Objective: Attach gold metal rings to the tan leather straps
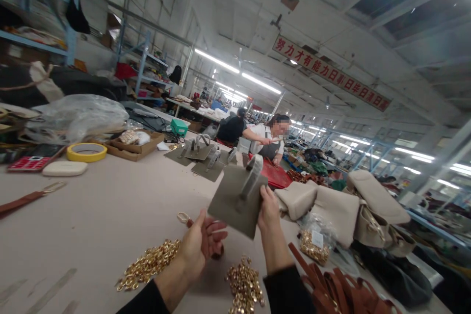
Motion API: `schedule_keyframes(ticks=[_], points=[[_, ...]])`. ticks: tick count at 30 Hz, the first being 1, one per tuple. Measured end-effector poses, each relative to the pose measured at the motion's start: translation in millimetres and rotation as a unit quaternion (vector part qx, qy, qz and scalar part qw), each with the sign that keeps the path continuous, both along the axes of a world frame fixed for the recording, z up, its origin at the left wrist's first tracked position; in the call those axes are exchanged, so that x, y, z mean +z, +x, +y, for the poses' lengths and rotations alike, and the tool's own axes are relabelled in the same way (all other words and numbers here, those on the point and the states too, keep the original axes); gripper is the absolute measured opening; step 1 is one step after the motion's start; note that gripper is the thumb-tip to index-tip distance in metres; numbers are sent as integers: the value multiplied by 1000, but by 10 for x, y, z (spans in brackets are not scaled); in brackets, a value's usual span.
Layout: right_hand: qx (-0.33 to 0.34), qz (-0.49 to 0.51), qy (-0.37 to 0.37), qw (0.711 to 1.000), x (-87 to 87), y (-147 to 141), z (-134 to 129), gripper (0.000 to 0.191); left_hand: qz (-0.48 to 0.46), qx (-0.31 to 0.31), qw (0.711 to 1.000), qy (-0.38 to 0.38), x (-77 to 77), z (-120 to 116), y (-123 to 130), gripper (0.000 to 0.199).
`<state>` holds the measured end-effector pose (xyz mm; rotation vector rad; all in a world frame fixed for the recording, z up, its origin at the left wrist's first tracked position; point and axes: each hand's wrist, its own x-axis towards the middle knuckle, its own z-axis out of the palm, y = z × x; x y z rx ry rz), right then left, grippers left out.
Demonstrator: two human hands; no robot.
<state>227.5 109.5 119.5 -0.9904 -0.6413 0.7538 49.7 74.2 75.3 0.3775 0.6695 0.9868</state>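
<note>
My right hand (270, 208) grips the right edge of an olive-grey square flap panel (230, 196), holding it tilted above the table. A strap loop wrapped in clear film (252, 176) stands up from the panel's face. Just left of the panel, my left hand (206, 240) has its fingers loosely curled around a brown leather strap (189, 222). The strap's gold clasp (182, 217) sticks out on the thumb side, and part of the strap is hidden by the hand. Piles of small gold metal fittings (152, 261) and gold rivet-like pieces (245, 282) lie near my forearms.
More grey panels (208, 169) lie farther back. Yellow tape (87, 152), a cardboard tray (136, 147) and another brown strap (27, 202) are at left. Beige bags (336, 211), bagged gold fittings (314, 245) and brown straps (342, 289) crowd the right. A co-worker (272, 137) handles red material.
</note>
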Motion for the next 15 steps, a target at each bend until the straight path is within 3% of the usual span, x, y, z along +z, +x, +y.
schedule_keyframes(ticks=[3, 5, 7, 10, 13, 15], points=[[-39, -9, -26, 999, 206, 6, 479, 67, 66, 11, 997, -27, -93, 36, 32, 22], [-45, -20, -39, 998, 108, -113, 484, 73, 82, 0, 996, -20, -130, 16, 76, 14], [-24, -36, -44, 998, -146, -290, 254, 73, 87, 3, 996, 10, -141, -31, 126, 12], [28, -77, -61, 995, -606, -502, -293, 67, 87, 34, 992, 79, -109, -119, 182, 15], [82, -109, -90, 987, -969, -568, -746, 58, 105, 39, 984, 141, -42, -217, 216, 19], [112, -136, -95, 980, -1158, -575, -891, 48, 131, 21, 976, 172, 11, -289, 237, 17]])
